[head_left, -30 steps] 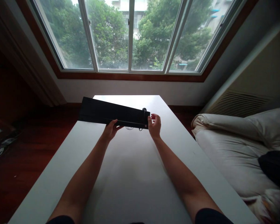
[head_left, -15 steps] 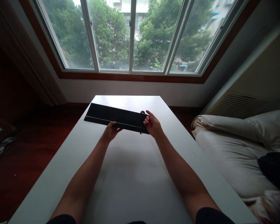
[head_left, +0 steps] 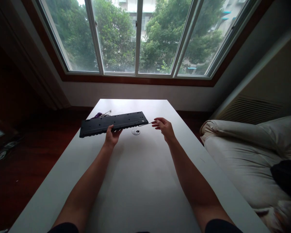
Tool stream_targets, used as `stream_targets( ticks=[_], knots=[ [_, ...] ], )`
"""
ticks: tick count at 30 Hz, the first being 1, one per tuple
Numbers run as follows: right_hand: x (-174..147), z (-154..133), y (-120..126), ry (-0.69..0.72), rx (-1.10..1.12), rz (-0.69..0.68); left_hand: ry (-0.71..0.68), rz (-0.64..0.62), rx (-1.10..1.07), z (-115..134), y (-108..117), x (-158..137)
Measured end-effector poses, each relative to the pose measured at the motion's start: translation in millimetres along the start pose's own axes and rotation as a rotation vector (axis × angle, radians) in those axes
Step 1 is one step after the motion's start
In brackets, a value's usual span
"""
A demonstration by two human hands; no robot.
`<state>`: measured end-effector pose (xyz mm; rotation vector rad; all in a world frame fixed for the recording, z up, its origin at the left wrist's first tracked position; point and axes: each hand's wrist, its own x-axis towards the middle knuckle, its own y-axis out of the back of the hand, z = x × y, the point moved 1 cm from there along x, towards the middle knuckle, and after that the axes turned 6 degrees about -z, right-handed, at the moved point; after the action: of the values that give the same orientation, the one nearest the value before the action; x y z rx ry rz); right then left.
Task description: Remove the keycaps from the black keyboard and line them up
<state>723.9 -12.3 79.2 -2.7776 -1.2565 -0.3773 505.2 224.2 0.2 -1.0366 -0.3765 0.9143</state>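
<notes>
A black keyboard (head_left: 113,123) is held tilted above the white table, its underside with small holes facing me and the key edges showing along the bottom. My left hand (head_left: 112,136) grips its near edge at the middle, thumb on the underside. Off the keyboard's right end runs a thin dark cable (head_left: 149,123). My right hand (head_left: 165,128) pinches that cable between thumb and fingers, a short way to the right of the keyboard. A small round clear dish (head_left: 136,131) with something dark in it lies on the table just below the keyboard's right end.
Behind the keyboard's left part lie a purple item (head_left: 97,115) and a thin light-coloured piece (head_left: 105,113), both partly hidden. The white table (head_left: 140,181) reaches toward the window (head_left: 138,42). A covered sofa (head_left: 232,155) stands to the right.
The keyboard has tipped and swung left, its right end rising. My right hand has moved slightly right, drawing the cable out from the keyboard. The round dish and purple item have come into view.
</notes>
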Motion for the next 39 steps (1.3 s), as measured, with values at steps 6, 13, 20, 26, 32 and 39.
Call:
stream_targets(
  ticks=[6, 13, 20, 26, 32, 39],
  knots=[
    [-5, 13, 1, -0.232, -0.298, -0.445, -0.078, -0.005, -0.019, 8, -9, -5],
    [-7, 6, -6, -0.047, -0.455, -0.4, 0.003, -0.053, -0.031, 7, -23, -14],
    [-16, -30, -9, 0.202, -0.625, 0.089, 0.116, -0.165, 0.044, -9, -33, -27],
    [-21, -31, -30, 0.391, -0.564, -0.191, 0.195, -0.269, 0.168, -34, -43, -42],
    [-30, -16, -50, 0.431, -0.856, -0.401, 0.239, -0.321, 0.172, -47, -51, -55],
    [-16, -45, -60, 0.559, -0.992, -0.384, 0.255, -0.332, 0.127, -51, -46, -61]
  ],
)
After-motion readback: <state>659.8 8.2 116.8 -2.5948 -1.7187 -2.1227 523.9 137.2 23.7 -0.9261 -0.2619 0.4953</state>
